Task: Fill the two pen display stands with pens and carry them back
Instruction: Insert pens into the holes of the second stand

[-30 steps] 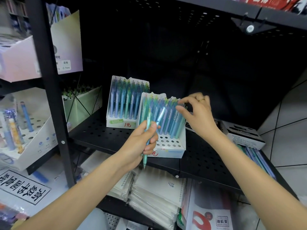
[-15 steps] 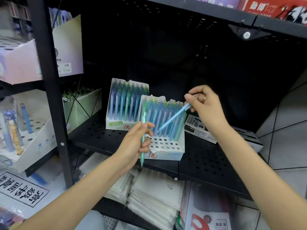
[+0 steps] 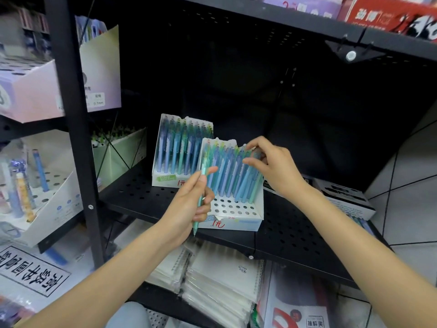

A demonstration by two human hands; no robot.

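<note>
Nearing the end of filling: right hand (image 3: 272, 166) pinching a blue pen top in the front white cardboard stand (image 3: 236, 209) on the black perforated shelf (image 3: 295, 233) (front holes bare), left hand (image 3: 189, 204) gripping a teal pen (image 3: 201, 197), rear white stand (image 3: 179, 152) looking full, carrying back pending.

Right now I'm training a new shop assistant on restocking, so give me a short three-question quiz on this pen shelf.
1. True or false: the front pen stand still has empty holes in its base.
2. What does the left hand hold? A) a notebook B) a teal pen C) a price tag
3. Fill in: the right hand is at the tops of the pens in the ___ stand, not the rear pen stand.

Key: 1 true; 2 B; 3 front.
</note>
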